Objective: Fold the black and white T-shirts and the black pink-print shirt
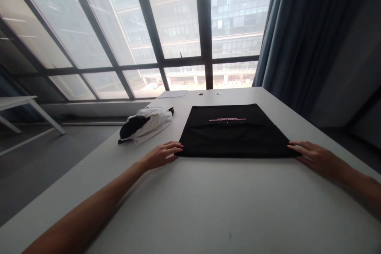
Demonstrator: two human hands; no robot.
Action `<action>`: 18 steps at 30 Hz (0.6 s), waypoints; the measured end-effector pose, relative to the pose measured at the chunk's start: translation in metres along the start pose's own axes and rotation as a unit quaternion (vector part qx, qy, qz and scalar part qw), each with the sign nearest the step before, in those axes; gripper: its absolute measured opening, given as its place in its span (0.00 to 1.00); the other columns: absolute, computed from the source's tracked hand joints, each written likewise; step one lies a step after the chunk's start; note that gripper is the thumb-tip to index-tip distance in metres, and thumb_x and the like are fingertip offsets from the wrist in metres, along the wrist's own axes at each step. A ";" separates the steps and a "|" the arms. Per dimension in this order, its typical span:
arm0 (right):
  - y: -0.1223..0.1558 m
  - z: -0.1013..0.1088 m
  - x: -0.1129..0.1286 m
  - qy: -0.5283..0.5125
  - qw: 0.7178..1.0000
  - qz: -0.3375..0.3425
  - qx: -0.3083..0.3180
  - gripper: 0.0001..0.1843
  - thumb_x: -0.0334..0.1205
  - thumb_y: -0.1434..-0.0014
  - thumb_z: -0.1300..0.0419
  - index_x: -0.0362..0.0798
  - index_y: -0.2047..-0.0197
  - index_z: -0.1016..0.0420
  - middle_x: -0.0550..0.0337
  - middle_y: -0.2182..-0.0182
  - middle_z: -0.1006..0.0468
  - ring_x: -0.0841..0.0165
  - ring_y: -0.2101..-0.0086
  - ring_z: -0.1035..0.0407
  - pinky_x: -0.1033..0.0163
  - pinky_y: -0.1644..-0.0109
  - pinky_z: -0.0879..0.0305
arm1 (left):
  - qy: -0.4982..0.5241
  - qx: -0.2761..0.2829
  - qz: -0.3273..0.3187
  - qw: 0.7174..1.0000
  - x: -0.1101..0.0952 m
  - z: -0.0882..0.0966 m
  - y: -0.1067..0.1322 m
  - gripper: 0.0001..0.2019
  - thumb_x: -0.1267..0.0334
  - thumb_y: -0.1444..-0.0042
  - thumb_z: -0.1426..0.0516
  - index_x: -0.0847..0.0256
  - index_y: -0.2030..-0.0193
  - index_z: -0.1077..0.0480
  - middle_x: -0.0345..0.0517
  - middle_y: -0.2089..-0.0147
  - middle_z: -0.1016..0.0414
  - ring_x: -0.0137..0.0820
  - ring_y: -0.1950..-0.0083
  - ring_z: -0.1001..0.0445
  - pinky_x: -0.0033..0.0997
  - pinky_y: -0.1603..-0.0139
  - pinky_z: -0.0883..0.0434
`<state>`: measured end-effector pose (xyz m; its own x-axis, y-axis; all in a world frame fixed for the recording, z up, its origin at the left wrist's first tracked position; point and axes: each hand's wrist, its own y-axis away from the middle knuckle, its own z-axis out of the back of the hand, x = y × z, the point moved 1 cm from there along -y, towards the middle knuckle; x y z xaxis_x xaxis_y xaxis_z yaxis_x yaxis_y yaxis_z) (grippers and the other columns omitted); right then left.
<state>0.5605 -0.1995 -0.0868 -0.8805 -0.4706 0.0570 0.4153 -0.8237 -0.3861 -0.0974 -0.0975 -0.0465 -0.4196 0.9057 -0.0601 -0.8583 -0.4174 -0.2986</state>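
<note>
A black folded cloth [226, 141] lies flat on the white table, with small pink lettering near its far side and a crease across its middle. I cannot tell what kind of garment or cloth it is. My left hand [162, 154] is at its near left corner, with fingertips on the edge and the thumb just below it. At the near right corner, my right hand [318, 156] holds the edge between fingers and thumb in the same way.
A crumpled white and black cloth bundle [151, 123] sits on the table [208, 206] to the left. Toward the far edge are a sheet of paper [172, 94] and two small items [201, 94]. Windows stand behind, a blue curtain [285, 35] at right, another table [18, 102] at left.
</note>
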 end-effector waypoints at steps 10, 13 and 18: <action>-0.002 0.003 0.006 0.054 0.996 0.064 -0.032 0.20 0.34 0.35 0.47 0.52 0.43 0.24 0.54 0.46 0.22 0.56 0.49 0.26 0.51 0.44 0.28 | -0.013 0.020 0.014 1.000 -0.005 -0.003 -0.006 0.13 0.68 0.32 0.50 0.55 0.50 0.25 0.46 0.38 0.28 0.36 0.42 0.26 0.37 0.43 0.27; -0.002 0.001 0.002 0.071 0.994 0.075 -0.039 0.19 0.32 0.35 0.47 0.52 0.44 0.24 0.55 0.46 0.22 0.57 0.48 0.27 0.51 0.44 0.29 | -0.020 0.007 0.007 1.000 -0.003 -0.006 -0.006 0.11 0.68 0.33 0.47 0.57 0.48 0.27 0.51 0.41 0.26 0.37 0.43 0.25 0.38 0.43 0.27; 0.000 0.004 0.006 0.091 0.991 0.088 -0.037 0.18 0.32 0.33 0.47 0.51 0.45 0.23 0.54 0.46 0.21 0.58 0.48 0.26 0.51 0.44 0.30 | -0.022 -0.011 0.011 1.000 0.006 -0.010 0.000 0.17 0.68 0.32 0.47 0.56 0.38 0.33 0.51 0.41 0.25 0.36 0.43 0.24 0.37 0.44 0.25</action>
<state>0.5560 -0.2034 -0.0832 -0.8257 -0.5344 -0.1805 0.5534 -0.7059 -0.4421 -0.0968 -0.0910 -0.0558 -0.4509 0.8922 -0.0251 -0.8424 -0.4347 -0.3185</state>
